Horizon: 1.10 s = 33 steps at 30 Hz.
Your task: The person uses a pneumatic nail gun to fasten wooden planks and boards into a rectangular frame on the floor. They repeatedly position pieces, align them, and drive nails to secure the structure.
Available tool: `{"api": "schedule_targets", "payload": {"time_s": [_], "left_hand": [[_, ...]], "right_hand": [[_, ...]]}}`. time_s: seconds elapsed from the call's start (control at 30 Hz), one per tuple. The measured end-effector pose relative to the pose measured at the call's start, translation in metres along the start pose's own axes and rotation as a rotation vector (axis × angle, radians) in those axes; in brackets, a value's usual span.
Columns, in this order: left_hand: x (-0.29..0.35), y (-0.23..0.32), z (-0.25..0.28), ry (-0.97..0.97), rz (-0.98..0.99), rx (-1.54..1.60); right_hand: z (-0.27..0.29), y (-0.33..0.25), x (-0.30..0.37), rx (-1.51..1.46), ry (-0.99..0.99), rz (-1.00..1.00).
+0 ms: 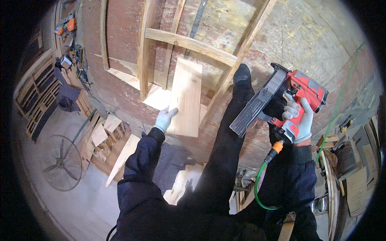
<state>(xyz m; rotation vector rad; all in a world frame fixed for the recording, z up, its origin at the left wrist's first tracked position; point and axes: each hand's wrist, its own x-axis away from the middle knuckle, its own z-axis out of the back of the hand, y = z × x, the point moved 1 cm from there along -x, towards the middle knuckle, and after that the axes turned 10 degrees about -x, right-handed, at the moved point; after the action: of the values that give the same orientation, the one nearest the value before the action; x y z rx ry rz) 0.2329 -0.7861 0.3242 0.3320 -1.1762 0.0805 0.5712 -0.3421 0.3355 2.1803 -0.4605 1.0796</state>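
My left hand (164,119), in a pale work glove, grips the lower left edge of a light wooden board (187,96). The board lies over a wooden frame (191,45) of narrow slats on the worn reddish tabletop. In my gloved right hand (302,118) is a red nail gun (307,89), its fingers wrapped round the handle. The gun's long dark magazine (259,102) slants down to the left, apart from the board. From the orange fitting (275,149) under the handle runs a green air hose (257,190).
At lower left stands a round fan (60,162) beside cut wood pieces (105,130). Slatted frames (42,94) lean farther left. Orange tools (68,25) sit at the far left edge. Between my hands my dark-clothed leg (227,132) stretches across the tabletop.
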Motion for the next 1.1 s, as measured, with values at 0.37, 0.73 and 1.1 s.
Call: {"api": "schedule_targets", "payload": {"time_s": [0.37,0.73,1.1], "left_hand": [[0.106,-0.074,-0.007,-0.011,-0.044,0.259],[0.135,-0.055,0.049,-0.183,-0.102,-0.394],[-0.046,-0.018,0.057,-0.233,-0.192,-1.183]], "right_hand": [[0.024,0.016,0.053,0.293,-0.049,0.031],[0.049,-0.011,0.147,0.567,0.15,0.148],[0.106,0.034,0.172,0.365,0.17,0.156]]}}
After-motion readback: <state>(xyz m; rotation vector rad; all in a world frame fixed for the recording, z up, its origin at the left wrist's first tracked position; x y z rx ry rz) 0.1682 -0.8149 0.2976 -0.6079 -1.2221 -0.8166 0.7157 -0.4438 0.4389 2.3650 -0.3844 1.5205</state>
